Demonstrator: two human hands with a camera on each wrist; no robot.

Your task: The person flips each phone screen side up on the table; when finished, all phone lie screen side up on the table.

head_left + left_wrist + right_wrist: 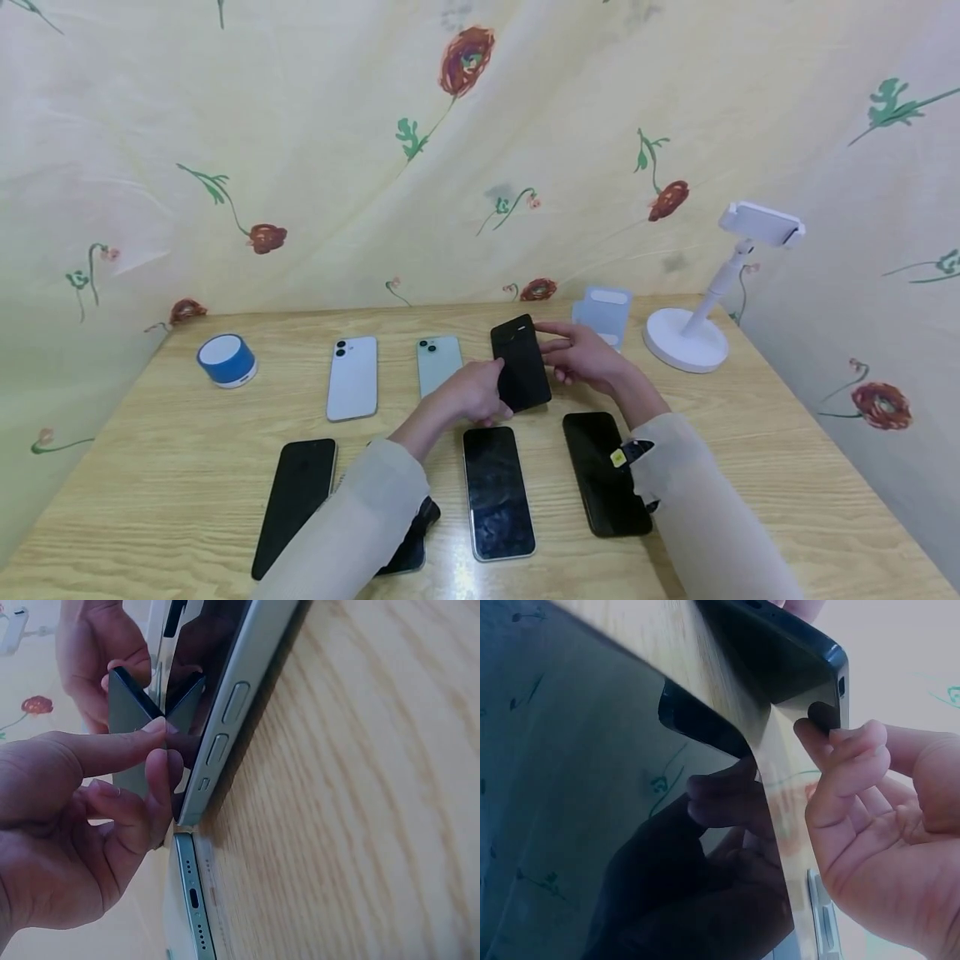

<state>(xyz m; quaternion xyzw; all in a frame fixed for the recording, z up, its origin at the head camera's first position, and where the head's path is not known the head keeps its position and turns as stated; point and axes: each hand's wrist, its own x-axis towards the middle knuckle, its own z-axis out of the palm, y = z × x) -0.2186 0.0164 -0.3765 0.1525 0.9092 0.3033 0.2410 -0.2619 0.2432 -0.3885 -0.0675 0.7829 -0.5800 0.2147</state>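
Observation:
Both hands hold a black phone (520,367) by its edges, over the middle back of the table. A small bright mark shows near its top edge. My left hand (480,390) grips the lower left side, thumb on the face. Fingertips of my right hand (583,357) are at the right edge; in the right wrist view, the thumb and a curled finger pinch the phone (787,664) at a corner. The left wrist view shows the phone (131,712) tilted above the wood. A pale green phone (438,360) lies just left of it, and a silver-framed phone (498,492) in front.
A white phone (352,379) and a blue cylindrical speaker (227,360) are at the back left. Black phones (296,500) (600,475) lie in front; another (408,554) is partly under the left sleeve. A pale blue folding stand (606,312) and a white phone stand (686,337) are back right.

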